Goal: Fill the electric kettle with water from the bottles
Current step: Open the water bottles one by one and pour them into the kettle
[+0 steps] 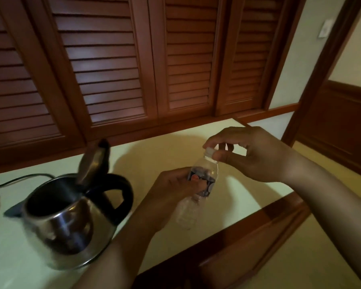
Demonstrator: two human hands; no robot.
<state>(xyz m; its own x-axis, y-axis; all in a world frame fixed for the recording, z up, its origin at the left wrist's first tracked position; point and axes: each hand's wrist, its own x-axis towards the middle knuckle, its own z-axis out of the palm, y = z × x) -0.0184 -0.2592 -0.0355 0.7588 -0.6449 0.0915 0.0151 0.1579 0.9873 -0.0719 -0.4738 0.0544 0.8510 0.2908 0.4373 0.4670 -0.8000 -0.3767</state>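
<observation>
We record, from largest to smallest:

1. Wooden shutters (104, 59): dark red-brown slatted panels across the whole back, behind the counter.
2. Counter (154, 155): pale yellow-green top with a wooden rim along the near edge.
3. Kettle (67, 222): steel body standing on the counter at the left. Its lid (93, 161) is tipped up and open, and its black handle (123, 190) faces the hands. A dark cord (15, 181) trails off to the left behind it.
4. Left hand (171, 195): fingers (194, 178) curled round the middle of the bottle, over its label.
5. Right hand (250, 155): thumb and fingers (219, 157) pinch the cap from above; the remaining fingers are loosely bent behind.
6. Bottle (206, 171): clear plastic, tilted with its neck up and to the right. It is held over the counter, to the right of the kettle and not touching it. We cannot tell how much water is inside.
7. Cap (209, 152): white, seated on the bottle's neck, between the right hand's fingertips.
8. Wall switch (325, 28): pale plate on the wall, upper right.
</observation>
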